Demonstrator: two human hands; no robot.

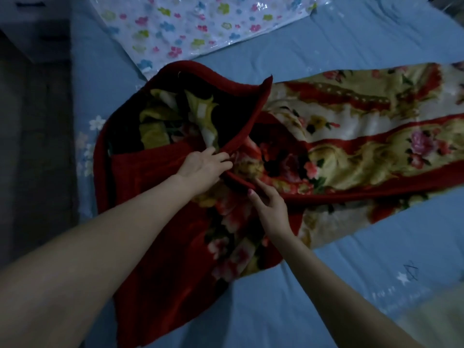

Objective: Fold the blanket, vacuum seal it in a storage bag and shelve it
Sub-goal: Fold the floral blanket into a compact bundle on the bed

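Two hands meet at the middle of the view on one red hem of the blanket (351, 146), which lies across the blue bed (326, 297) in a long strip running from 8 o'clock out to 3 o'clock. Its near end is doubled back, so the plain red underside shows at 7 o'clock and a raised flap arches toward 11 o'clock. That lifted flap suggests a fold in progress: the hem is gathered at the centre, probably so the loose end can be carried over the flat strip.

From 8 o'clock the left hand (200, 169) reaches in with its forearm nearly straight, fingers curled over the hem and pinching it. From 5 o'clock the right hand (270, 204) comes in, wrist bent slightly inward, fingers extended and relaxed, their tips resting on the same hem just beside the left; I judge it is steadying rather than gripping.

At 12 o'clock the flower-printed storage bag (188, 26) lies flat on the bed, well apart from both hands and likely waiting for the folded bundle.
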